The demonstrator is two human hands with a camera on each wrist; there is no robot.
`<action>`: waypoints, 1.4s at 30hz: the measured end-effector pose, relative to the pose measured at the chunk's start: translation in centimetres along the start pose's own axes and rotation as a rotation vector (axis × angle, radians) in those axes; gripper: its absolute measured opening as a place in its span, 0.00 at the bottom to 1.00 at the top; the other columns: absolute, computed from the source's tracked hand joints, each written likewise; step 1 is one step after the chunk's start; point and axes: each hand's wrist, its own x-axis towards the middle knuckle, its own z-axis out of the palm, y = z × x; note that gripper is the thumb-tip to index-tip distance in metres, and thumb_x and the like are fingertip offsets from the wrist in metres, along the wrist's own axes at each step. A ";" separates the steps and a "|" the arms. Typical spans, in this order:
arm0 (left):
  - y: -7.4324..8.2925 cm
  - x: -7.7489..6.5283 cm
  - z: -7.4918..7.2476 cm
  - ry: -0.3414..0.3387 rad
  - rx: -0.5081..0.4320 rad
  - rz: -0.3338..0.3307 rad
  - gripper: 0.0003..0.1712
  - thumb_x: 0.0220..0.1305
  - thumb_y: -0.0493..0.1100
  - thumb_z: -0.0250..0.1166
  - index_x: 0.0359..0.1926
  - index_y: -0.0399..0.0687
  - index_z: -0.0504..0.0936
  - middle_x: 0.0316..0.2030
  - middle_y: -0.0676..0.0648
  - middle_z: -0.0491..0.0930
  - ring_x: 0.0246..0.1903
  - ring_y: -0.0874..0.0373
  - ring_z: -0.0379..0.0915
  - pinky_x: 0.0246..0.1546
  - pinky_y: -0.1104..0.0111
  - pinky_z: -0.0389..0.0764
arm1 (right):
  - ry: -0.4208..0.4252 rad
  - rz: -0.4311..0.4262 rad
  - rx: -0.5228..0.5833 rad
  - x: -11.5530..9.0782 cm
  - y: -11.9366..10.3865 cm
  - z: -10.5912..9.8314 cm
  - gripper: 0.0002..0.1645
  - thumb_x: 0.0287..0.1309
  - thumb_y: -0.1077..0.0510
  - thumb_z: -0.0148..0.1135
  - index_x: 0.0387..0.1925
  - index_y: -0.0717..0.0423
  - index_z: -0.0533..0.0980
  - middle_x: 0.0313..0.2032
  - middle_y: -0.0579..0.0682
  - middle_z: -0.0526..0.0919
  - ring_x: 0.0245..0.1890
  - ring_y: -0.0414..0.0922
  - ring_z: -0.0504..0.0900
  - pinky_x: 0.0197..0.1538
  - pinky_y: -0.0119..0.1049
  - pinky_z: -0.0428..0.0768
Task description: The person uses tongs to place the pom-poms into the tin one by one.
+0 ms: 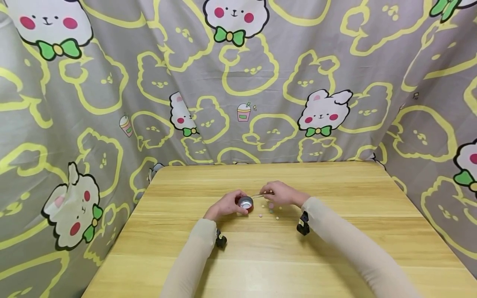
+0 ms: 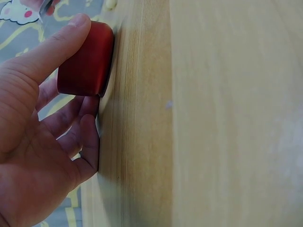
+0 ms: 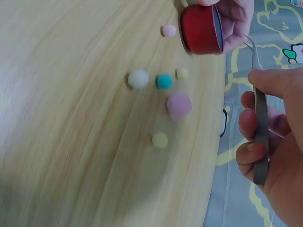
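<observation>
A small round red tin [image 3: 198, 30] with a silvery inside stands on the table, its mouth facing up. My left hand [image 1: 227, 204] grips it from the left side, thumb and fingers around its wall. In my right hand [image 1: 282, 193], a pair of metal tweezers [image 3: 261, 137] is pinched between thumb and fingers. Their thin bent tips point left, close to the tin's rim in the head view. Nothing shows between the tips. Soft little balls lie loose beside the tin, among them a white ball [image 3: 138, 79], a blue ball [image 3: 164, 81] and a mauve ball [image 3: 179, 105].
Further balls near these are a small pink ball [image 3: 169, 30] and a yellow ball [image 3: 160, 140]. The wooden table [image 1: 246, 265] reaches back to a grey patterned curtain [image 1: 208, 82], which also hangs along both sides. Each wrist carries a black camera mount [image 1: 303, 223].
</observation>
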 end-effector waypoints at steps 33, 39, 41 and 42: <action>-0.1 -0.1 0.3 0.002 -0.019 0.001 0.29 0.49 0.42 0.75 0.52 0.48 0.74 0.45 0.49 0.77 0.45 0.56 0.72 0.48 0.62 0.72 | 0.044 0.036 -0.034 -5.9 5.3 -0.1 0.08 0.60 0.62 0.61 0.40 0.55 0.82 0.34 0.45 0.80 0.34 0.41 0.77 0.39 0.39 0.75; -0.1 -0.1 0.2 0.007 -0.017 -0.003 0.28 0.50 0.42 0.75 0.52 0.48 0.74 0.45 0.50 0.76 0.46 0.56 0.71 0.51 0.60 0.70 | 0.029 0.054 -0.025 -6.6 6.0 0.4 0.08 0.61 0.61 0.60 0.40 0.54 0.82 0.37 0.45 0.81 0.38 0.43 0.78 0.42 0.42 0.76; -0.1 -0.1 0.1 0.006 -0.016 -0.007 0.28 0.50 0.42 0.75 0.52 0.48 0.74 0.45 0.50 0.76 0.47 0.56 0.71 0.51 0.60 0.69 | 0.019 0.065 -0.020 -6.8 6.1 0.4 0.08 0.61 0.61 0.60 0.41 0.54 0.82 0.37 0.44 0.81 0.38 0.42 0.78 0.41 0.41 0.75; -0.2 -0.1 0.1 0.007 -0.016 -0.008 0.28 0.50 0.42 0.75 0.52 0.48 0.74 0.45 0.50 0.76 0.47 0.56 0.71 0.51 0.60 0.69 | 0.014 0.074 -0.017 -6.8 6.1 0.4 0.08 0.61 0.61 0.60 0.41 0.53 0.82 0.36 0.43 0.80 0.37 0.41 0.77 0.40 0.40 0.75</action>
